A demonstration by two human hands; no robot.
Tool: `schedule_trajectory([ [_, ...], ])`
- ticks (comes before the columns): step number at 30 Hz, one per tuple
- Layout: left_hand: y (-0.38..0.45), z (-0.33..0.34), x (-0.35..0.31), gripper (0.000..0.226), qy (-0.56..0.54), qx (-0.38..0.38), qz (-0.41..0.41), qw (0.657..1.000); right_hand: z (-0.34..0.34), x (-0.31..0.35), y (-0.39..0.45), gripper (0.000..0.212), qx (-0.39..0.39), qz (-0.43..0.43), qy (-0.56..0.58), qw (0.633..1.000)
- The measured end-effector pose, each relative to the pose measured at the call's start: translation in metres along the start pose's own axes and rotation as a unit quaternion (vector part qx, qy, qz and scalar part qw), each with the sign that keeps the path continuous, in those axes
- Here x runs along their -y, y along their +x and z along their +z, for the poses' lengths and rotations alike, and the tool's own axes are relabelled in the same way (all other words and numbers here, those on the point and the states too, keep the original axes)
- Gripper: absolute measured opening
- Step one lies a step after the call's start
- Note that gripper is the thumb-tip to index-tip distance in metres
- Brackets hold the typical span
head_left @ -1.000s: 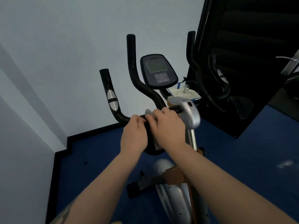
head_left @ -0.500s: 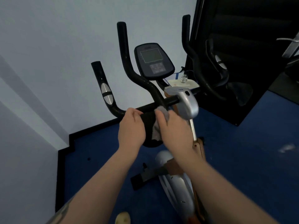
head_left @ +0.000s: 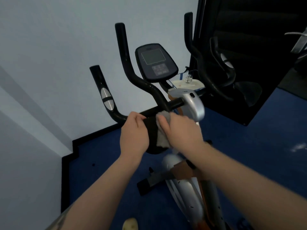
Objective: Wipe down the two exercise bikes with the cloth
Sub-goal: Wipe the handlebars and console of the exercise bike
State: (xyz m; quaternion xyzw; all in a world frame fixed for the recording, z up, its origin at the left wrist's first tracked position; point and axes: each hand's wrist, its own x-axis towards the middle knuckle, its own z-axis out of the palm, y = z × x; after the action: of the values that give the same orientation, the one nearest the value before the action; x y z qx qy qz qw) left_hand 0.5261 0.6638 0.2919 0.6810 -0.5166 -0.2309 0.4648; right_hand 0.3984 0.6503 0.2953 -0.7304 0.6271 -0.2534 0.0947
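Right hand (head_left: 181, 130) grips the grey cloth (head_left: 162, 130), pressing it on the black pad (head_left: 152, 135) under the handlebar (head_left: 156, 112); left hand (head_left: 134, 133) clasps the pad's other edge, just left of the cloth. Early stage by the look: console (head_left: 156, 62) above the handlebar and frame (head_left: 184, 185) below seem unwiped, second bike not clearly visible. Versus half a second earlier, the cloth sits slightly lower on the pad and the view is tilted down.

Two hands working at the exercise bike (head_left: 184, 195) handlebar

The left hand (head_left: 133, 135) is gripping the black handlebar (head_left: 149, 112); the right hand (head_left: 181, 130) is pressing a grey cloth (head_left: 162, 138) against a black pad just beside it, below the console (head_left: 156, 62).
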Motion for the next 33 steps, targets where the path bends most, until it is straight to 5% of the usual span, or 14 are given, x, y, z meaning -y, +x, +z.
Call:
schedule_trajectory([
  [4, -0.002, 0.002, 0.004, 0.028, -0.013, -0.016, -0.012, 1.000, 0.013, 0.017, 0.010, 0.042, -0.067, 0.029, -0.002, 0.997],
  [8, -0.004, 0.002, 0.006, 0.029, -0.014, -0.016, -0.001, 1.000, 0.033, 0.020, -0.057, 0.044, -0.106, 0.141, 0.278, 0.944],
  [13, 0.000, 0.002, 0.007, 0.029, -0.031, -0.023, -0.001, 0.999, 0.032, 0.013, -0.022, 0.048, -0.163, 0.115, 0.171, 0.965],
  [17, -0.003, 0.002, 0.008, 0.029, -0.045, -0.017, -0.016, 0.999, 0.050, 0.026, -0.052, 0.039, -0.157, 0.187, 0.315, 0.917],
  [21, -0.001, 0.000, 0.008, 0.029, -0.045, -0.009, -0.016, 0.999, 0.020, 0.009, -0.025, 0.050, -0.120, 0.072, 0.126, 0.982],
  [27, -0.006, -0.002, 0.007, 0.028, -0.057, 0.003, -0.030, 0.998, 0.016, 0.031, 0.018, 0.036, -0.082, -0.088, -0.139, 0.983],
  [33, -0.004, -0.004, 0.004, 0.026, -0.052, 0.006, -0.040, 0.998, 0.014, -0.005, -0.029, 0.034, -0.044, -0.102, 0.027, 0.993],
])
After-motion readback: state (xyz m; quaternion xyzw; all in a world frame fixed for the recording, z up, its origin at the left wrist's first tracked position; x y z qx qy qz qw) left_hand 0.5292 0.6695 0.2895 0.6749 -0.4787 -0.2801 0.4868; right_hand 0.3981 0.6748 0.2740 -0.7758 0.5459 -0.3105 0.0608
